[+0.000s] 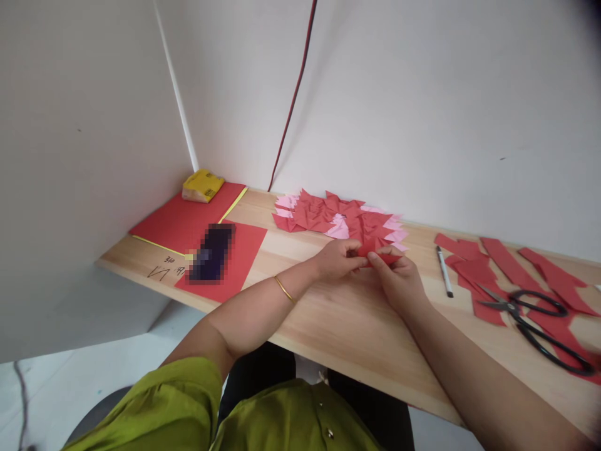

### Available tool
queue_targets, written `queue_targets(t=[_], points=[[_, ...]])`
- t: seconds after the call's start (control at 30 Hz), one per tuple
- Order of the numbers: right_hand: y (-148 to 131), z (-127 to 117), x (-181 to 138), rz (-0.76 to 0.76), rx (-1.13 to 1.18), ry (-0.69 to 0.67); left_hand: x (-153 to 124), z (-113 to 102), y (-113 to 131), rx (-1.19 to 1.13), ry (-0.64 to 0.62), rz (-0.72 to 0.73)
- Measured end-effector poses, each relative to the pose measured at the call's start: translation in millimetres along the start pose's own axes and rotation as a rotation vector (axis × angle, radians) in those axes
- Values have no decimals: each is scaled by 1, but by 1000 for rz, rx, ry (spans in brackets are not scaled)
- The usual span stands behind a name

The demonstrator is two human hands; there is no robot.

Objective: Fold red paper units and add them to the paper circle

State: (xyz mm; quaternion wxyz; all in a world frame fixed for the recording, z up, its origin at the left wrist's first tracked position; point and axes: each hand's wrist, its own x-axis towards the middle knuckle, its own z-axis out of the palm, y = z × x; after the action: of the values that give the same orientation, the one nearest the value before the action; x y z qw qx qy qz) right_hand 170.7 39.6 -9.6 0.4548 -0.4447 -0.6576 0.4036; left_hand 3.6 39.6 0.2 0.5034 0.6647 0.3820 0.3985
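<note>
Head cam shot: both hands are pinched on a small red paper piece (378, 255) just above the desk (338, 326). Left hand (335, 260) grips its left end, right hand (399, 279) has the right end, so the paper sits right between the fingertips. Pile of folded red and pink pieces (340, 219) lies just behind. Pen (444, 270), scissors (535, 319) and red strips (507, 269) are off to the right.
</note>
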Motion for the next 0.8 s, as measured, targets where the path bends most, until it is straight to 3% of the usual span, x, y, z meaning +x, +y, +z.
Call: queue_targets(t=[0.23,0.43,0.67,0.8], points=[[-2,-2,-1,50,0,-21,2,1,-4,-131,-52,-20],[-2,-1,1,-38,-71,11,4,6,-7,-326,-19,-114],[0,0,-1,-24,-60,62,4,6,-9,-278,-11,-81],[-3,1,-1,29,100,-7,4,4,-8,-177,-35,-18]])
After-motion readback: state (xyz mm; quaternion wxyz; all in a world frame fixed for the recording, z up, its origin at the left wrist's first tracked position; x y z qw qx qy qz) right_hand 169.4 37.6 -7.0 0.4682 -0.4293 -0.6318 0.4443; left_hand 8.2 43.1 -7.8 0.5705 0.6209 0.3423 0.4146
